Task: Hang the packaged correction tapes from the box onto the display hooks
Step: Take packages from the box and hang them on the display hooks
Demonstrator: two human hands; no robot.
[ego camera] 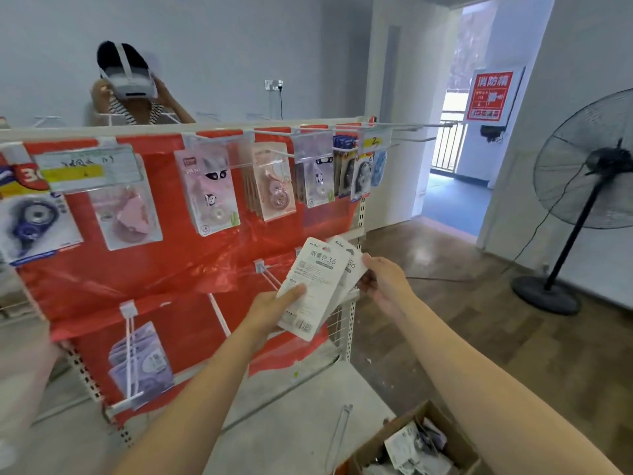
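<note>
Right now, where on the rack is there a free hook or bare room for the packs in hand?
Free: the empty hook on the red backing, just left of the held packs, and the bare red area between it and the lower purple packs. The grey shelf beside the box is bare too. Crowded: the top row of hooks, full of packages.

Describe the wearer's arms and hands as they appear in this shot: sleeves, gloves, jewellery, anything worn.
Both forearms are bare up to the frame's lower edge; no sleeve shows on either. The left hand and right hand wear no gloves. No watch, bracelet or ring is visible on the wrists or on the fingers that show. No markings or bandages can be seen.
</note>
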